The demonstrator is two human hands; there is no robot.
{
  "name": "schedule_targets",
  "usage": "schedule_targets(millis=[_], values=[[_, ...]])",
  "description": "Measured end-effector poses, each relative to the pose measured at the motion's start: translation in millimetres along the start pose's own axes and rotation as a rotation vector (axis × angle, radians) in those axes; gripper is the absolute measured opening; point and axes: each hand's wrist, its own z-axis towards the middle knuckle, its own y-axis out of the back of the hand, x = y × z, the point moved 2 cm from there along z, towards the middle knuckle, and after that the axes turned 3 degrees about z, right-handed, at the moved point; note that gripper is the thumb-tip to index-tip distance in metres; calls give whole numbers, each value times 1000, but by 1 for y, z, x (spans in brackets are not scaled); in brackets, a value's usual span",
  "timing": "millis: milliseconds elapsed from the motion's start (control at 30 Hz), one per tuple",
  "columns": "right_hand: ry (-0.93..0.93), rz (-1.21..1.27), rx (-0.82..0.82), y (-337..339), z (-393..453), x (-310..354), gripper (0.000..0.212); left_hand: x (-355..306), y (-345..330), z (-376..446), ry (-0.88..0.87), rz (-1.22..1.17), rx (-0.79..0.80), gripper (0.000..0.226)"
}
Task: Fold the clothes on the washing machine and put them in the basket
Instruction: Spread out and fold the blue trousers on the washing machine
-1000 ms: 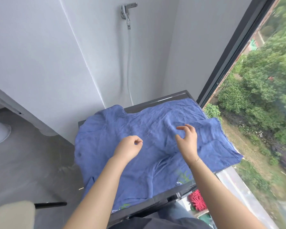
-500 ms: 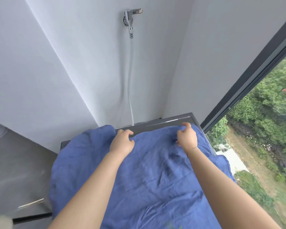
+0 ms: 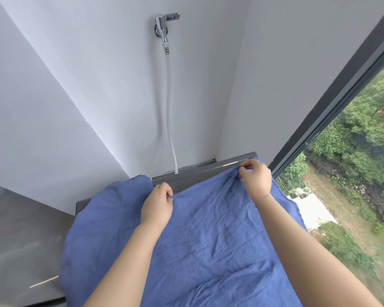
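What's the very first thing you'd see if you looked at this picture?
The big wrinkly blue garment spread over the grey washing machine fills the bottom middle. Both hands pinch its far edge: the left hand near the middle, the right hand by the back right corner. Above them a shiny tap on the white wall feeds a white hose running down behind the machine, and green trees show through the window on the right.

arms: bare, no sleeves | right wrist: thin gold chain bracelet [image 3: 264, 197]
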Motion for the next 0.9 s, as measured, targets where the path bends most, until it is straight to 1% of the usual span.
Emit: schedule_targets(millis=[67,133,167,233,300,367,467,600,667,700,800,867,900], values=[[-15,181,-71,10,-19,-2,18,0,5,-15,-4,-119,-97,15],[-43,372,-97,19,-48,-9,22,1,11,-35,-8,-202,-161,23],[-52,449,-105,23,-64,-13,23,2,14,-46,-18,-228,-185,27],[-77,559,-141,31,-92,-25,20,3,17,-64,-47,-263,-208,29],[-108,649,-206,37,-117,-39,15,6,17,-82,-87,-253,-180,25],[-190,764,-289,39,-132,-53,10,9,15,-94,-101,-240,-130,20],[-313,893,-337,37,-142,-68,6,8,11,-107,-142,-235,-67,19],[-263,907,-384,52,-150,-66,15,6,15,-122,-193,-203,-39,15],[-270,916,-449,61,-152,-67,16,2,16,-129,-211,-166,11,13],[-305,932,-497,65,-154,-71,16,0,14,-133,-210,-128,57,12],[-472,935,-593,61,-163,-87,20,1,3,-138,-153,-17,265,8],[-556,880,-595,56,-170,-91,27,5,-6,-139,-104,-39,429,8],[-599,809,-594,54,-173,-90,31,8,-9,-139,-92,-62,490,10]])
